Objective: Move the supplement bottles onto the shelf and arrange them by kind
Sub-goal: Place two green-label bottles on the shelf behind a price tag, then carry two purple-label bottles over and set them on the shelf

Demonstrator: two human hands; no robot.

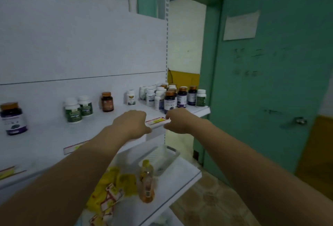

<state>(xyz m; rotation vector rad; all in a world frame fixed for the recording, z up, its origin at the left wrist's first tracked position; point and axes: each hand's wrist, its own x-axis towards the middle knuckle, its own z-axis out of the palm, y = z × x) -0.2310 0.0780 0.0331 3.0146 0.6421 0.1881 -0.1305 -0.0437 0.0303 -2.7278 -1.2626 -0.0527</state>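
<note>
On the shelf (54, 132), at the far left of its back edge, stands a dark bottle (13, 118) with an orange cap and a purple-and-white label. To its right are two white bottles with green labels (73, 110), touching each other. Next comes an amber bottle (107, 101) with an orange cap, standing alone, then a small white bottle (131, 97).

The left hand (134, 123) is at the shelf's front edge, its back to the camera. Its grip is curled, but I cannot tell whether it holds anything. Just beside it a red, white and yellow price tag (157, 121) runs along the front edge. The right hand (177, 121) is at the tag's right end, and its grip seems pinched on that end, though the blur makes this unsure.

Behind the hands, at the shelf's right end, a crowded cluster of bottles (162, 97) mixes white bottles with dark ones that have orange caps. A white, green-labelled bottle (200, 98) is the last one at the right corner.

On the lower shelf (180, 177) lie yellow packets (115, 186), an orange drink bottle (147, 182) and a clear tray (160, 159).
</note>
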